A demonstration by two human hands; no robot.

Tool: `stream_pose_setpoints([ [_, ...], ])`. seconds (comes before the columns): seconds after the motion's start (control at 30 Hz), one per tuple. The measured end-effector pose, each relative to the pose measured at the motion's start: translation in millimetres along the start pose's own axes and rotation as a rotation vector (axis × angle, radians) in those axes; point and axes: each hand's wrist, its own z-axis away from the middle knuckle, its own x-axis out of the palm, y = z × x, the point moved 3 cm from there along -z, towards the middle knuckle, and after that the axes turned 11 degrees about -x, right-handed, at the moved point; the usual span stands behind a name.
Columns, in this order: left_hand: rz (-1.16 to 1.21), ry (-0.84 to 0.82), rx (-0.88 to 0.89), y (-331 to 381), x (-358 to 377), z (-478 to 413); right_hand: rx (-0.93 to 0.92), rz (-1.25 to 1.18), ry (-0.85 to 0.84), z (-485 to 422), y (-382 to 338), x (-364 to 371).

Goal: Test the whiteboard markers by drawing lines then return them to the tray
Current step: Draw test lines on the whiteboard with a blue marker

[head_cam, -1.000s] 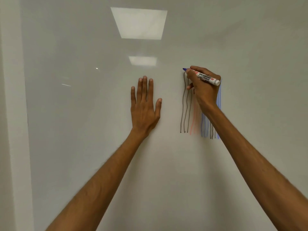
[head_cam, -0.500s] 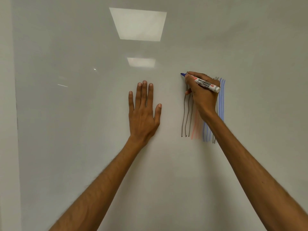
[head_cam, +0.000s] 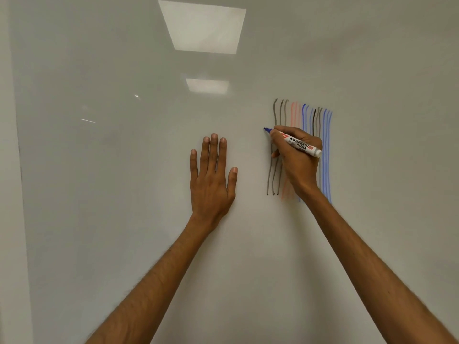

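A glossy whiteboard (head_cam: 124,194) fills the view. My right hand (head_cam: 296,161) grips a white whiteboard marker (head_cam: 296,143) with a blue tip that points left and sits at the board, just left of a group of vertical lines (head_cam: 301,115) in grey, red, blue and black. The hand covers the middle of those lines. My left hand (head_cam: 211,180) lies flat on the board with straight fingers, to the left of the drawing. No tray is in view.
The board's left edge and a pale wall strip (head_cam: 10,170) run down the far left. Ceiling lights reflect in the upper board (head_cam: 202,27).
My right hand has carried the marker downward along the board, uncovering the tops of the drawn lines. The left hand stays flat in the same spot.
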Motion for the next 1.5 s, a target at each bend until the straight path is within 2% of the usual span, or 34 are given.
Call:
stream_pose_setpoints([
  [0.7, -0.003, -0.016, -0.010, 0, 0, 5, 0.001, 0.132, -0.132, 94, 21, -23],
  [1.0, 0.002, -0.020, -0.014, 0, -1, 5, 0.009, 0.188, -0.200, 105, 20, -25],
  [1.2, 0.006, -0.023, -0.016, 0, -2, 6, -0.004, 0.077, -0.124, 77, 5, -23],
  [1.5, 0.015, -0.008, -0.012, 1, -3, 8, -0.030, -0.082, 0.037, -31, -26, 2],
])
